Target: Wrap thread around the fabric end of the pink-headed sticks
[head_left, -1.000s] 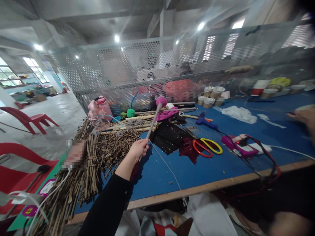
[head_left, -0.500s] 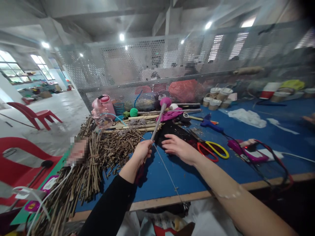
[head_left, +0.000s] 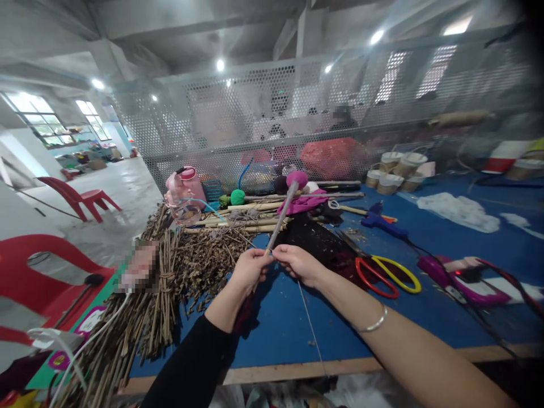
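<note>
While both hands meet above the blue table (head_left: 276,334), L hand (head_left: 250,267) is pinched tight on the thin grey stick with pink ball tip (head_left: 284,211); R hand (head_left: 297,262) nips its lower end w/ fingertips, prob. steadying it. Red/yellow scissors (head_left: 385,275) lie right of the stick, dry twig bundle (head_left: 178,266) left.

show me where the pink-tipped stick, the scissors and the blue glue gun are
pink-tipped stick (head_left: 284,213), head view, middle of its shaft
scissors (head_left: 389,273), head view, where the handle loops meet
blue glue gun (head_left: 385,225), head view, its body
</note>
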Action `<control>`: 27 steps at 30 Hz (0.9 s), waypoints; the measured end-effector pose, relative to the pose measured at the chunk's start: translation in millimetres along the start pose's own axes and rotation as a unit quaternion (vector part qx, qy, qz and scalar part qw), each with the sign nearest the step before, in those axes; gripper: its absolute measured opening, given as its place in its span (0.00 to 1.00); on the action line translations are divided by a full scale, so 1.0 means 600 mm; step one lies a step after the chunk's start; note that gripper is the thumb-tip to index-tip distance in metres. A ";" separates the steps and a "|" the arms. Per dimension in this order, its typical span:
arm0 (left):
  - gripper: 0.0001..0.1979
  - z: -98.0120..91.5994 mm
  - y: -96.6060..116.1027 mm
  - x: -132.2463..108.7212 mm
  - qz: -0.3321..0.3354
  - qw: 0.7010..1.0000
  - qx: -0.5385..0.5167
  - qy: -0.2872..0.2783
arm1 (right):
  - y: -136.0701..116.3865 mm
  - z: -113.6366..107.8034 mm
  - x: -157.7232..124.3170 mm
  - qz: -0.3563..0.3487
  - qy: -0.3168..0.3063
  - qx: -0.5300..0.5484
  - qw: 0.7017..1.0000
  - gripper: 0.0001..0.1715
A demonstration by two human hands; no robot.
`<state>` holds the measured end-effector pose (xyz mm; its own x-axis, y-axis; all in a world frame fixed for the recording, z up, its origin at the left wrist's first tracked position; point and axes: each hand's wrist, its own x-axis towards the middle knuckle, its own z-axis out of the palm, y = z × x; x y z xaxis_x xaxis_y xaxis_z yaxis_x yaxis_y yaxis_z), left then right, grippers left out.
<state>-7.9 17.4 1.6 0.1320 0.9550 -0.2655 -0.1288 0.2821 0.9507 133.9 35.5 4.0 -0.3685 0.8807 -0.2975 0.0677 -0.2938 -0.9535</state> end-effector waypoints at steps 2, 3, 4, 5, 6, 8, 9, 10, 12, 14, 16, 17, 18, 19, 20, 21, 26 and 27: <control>0.11 -0.001 -0.001 0.003 -0.005 1.000 -0.003 0.002 | 0.007 0.005 -0.002 -0.049 0.018 -0.010 0.999 0.13; 0.11 -0.002 -0.002 0.004 -0.007 1.000 -0.008 0.001 | 0.009 0.007 -0.003 -0.080 0.022 -0.020 0.996 0.13; 0.10 -0.003 -0.002 0.005 -0.008 1.000 -0.017 -0.001 | 0.010 0.007 -0.003 -0.108 0.024 -0.031 0.993 0.14; 0.09 -0.003 -0.002 0.006 -0.012 1.000 -0.029 -0.004 | 0.010 0.006 -0.003 -0.126 0.024 -0.041 0.991 0.14; 0.08 -0.003 -0.001 0.006 -0.021 0.999 -0.043 -0.008 | 0.010 0.004 -0.003 -0.128 0.021 -0.046 0.990 0.15; 0.06 -0.002 0.003 0.005 -0.052 0.996 -0.073 -0.007 | 0.008 -0.001 -0.002 -0.090 0.008 -0.037 0.995 0.14; 0.05 0.000 0.006 0.004 -0.071 0.993 -0.090 -0.002 | 0.007 -0.003 -0.001 -0.066 0.006 -0.025 0.997 0.14; 0.05 0.002 0.008 0.003 -0.088 0.990 -0.108 0.002 | 0.006 -0.006 0.000 -0.049 0.006 -0.011 0.999 0.14; 0.05 0.006 0.011 0.002 -0.111 0.983 -0.144 0.002 | 0.005 -0.011 0.003 -0.035 0.001 0.018 0.999 0.14; 0.07 0.010 0.010 0.001 -0.133 0.976 -0.173 -0.010 | 0.007 -0.017 0.006 -0.032 -0.030 0.042 0.998 0.14; 0.09 0.014 0.006 0.002 -0.154 0.970 -0.185 -0.021 | 0.009 -0.022 0.010 -0.028 -0.063 0.066 0.995 0.16; 0.11 0.017 0.002 0.002 -0.159 0.970 -0.182 -0.023 | 0.010 -0.025 0.011 -0.026 -0.069 0.074 0.994 0.16; 0.11 0.019 -0.002 0.002 -0.156 0.972 -0.172 -0.024 | 0.012 -0.026 0.012 -0.024 -0.067 0.080 0.994 0.16; 0.11 0.021 -0.007 0.002 -0.145 0.978 -0.150 -0.024 | 0.013 -0.028 0.013 -0.024 -0.060 0.081 0.995 0.16; 0.12 0.022 -0.011 0.002 -0.124 0.985 -0.114 -0.022 | 0.013 -0.029 0.014 -0.024 -0.052 0.077 0.995 0.16; 0.12 0.024 -0.016 0.002 -0.094 0.993 -0.067 -0.014 | 0.014 -0.030 0.014 -0.023 -0.045 0.071 0.996 0.17; 0.05 0.013 -0.026 0.006 0.049 0.991 0.094 0.076 | 0.017 -0.035 0.018 -0.017 -0.010 0.024 1.000 0.17; 0.04 0.009 -0.024 0.009 0.064 0.988 0.105 0.091 | 0.017 -0.036 0.018 -0.016 -0.007 0.017 1.000 0.17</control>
<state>-0.3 18.4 -12.8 -0.0542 0.9876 -0.1473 0.0767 0.1512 0.9855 150.4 50.0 -10.1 -0.3824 0.8850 -0.2654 0.0242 -0.2776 -0.9604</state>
